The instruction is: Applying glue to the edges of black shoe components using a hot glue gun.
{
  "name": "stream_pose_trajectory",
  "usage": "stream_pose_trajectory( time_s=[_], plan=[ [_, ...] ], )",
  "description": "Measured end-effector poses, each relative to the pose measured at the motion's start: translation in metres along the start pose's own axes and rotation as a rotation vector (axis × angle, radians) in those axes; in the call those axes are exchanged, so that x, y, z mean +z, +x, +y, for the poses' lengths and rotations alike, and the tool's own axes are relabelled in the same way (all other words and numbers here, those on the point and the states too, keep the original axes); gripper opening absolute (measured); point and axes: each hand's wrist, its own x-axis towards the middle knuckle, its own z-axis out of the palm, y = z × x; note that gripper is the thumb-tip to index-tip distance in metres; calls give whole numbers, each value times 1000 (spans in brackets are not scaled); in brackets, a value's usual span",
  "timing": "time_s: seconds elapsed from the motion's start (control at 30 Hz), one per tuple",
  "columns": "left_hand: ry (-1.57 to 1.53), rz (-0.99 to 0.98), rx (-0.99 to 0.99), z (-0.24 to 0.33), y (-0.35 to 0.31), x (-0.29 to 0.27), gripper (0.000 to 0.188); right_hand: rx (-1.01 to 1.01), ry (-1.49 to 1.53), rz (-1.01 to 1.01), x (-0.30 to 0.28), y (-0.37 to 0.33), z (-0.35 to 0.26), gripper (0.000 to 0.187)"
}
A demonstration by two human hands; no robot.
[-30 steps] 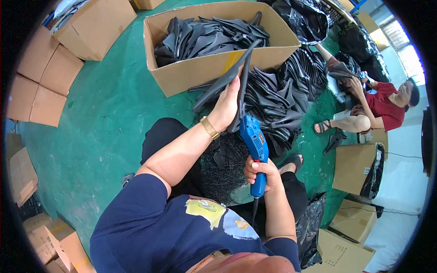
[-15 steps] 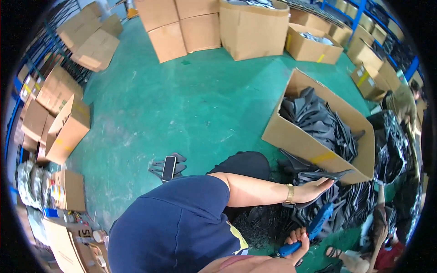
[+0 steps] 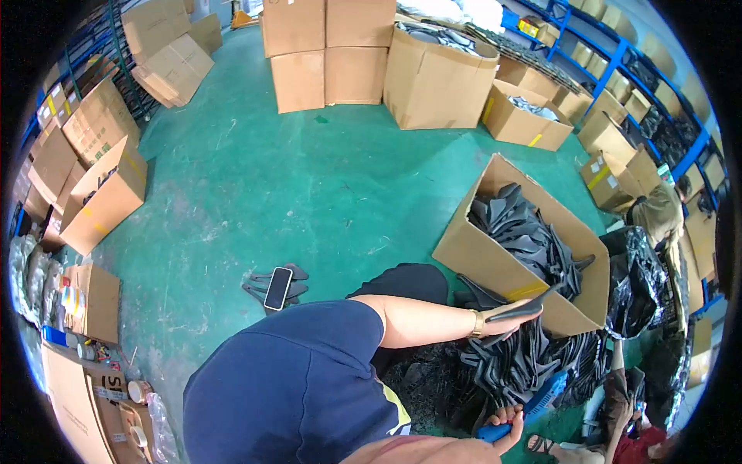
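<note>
My left hand (image 3: 512, 323), wearing a gold-coloured watch, grips a thin black curved part (image 3: 528, 307) in front of the open carton's near wall. Lower down, my right hand (image 3: 506, 424) is wrapped round the handle of a blue tool (image 3: 547, 393) with slots along its body; its exact kind is unclear. Between and beyond my hands lies a heap of similar black parts (image 3: 514, 359). Black scraps (image 3: 429, 387) cover the floor by my knee. More black parts (image 3: 522, 228) fill the carton (image 3: 495, 267).
A phone (image 3: 278, 288) rests on several black parts on the green floor (image 3: 309, 193) to my left. Cartons (image 3: 325, 69) stand at the back, with others (image 3: 108, 205) along the left. Black plastic bags (image 3: 638, 282) and another person (image 3: 657, 216) are at right.
The view has shifted, so the floor things sit lower in it. My left hand has risen slightly toward the carton, and the black part in it is now tilted more upward. My right hand keeps the blue tool.
</note>
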Motion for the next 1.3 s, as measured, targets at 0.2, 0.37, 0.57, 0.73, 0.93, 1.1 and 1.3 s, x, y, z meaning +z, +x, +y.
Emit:
stream_pose_trajectory(
  time_s=[0.2, 0.37, 0.57, 0.73, 0.93, 1.1, 1.3],
  plan=[
    [137, 4, -42, 16, 6, 8, 83, -44, -245, 162, 17, -4, 18, 22],
    [-39, -35, -116, -2, 27, 2, 79, 31, -389, 181, 35, 15, 28, 33],
    [21, -164, -146, -27, 56, 16, 86, 163, -328, 223, 23, 12, 24, 29],
    [-32, -187, -130, -27, 54, 19, 83, 282, -260, 223, 21, 18, 34, 27],
    [26, -251, -177, -14, 45, 23, 91, 260, -195, 259, 27, 26, 33, 25],
    [13, -290, -269, -15, 38, 25, 91, 215, -241, 298, 32, 28, 33, 21],
    [-29, -309, -356, -12, 24, 29, 88, 179, -169, 267, 20, 28, 29, 22]
  ],
)
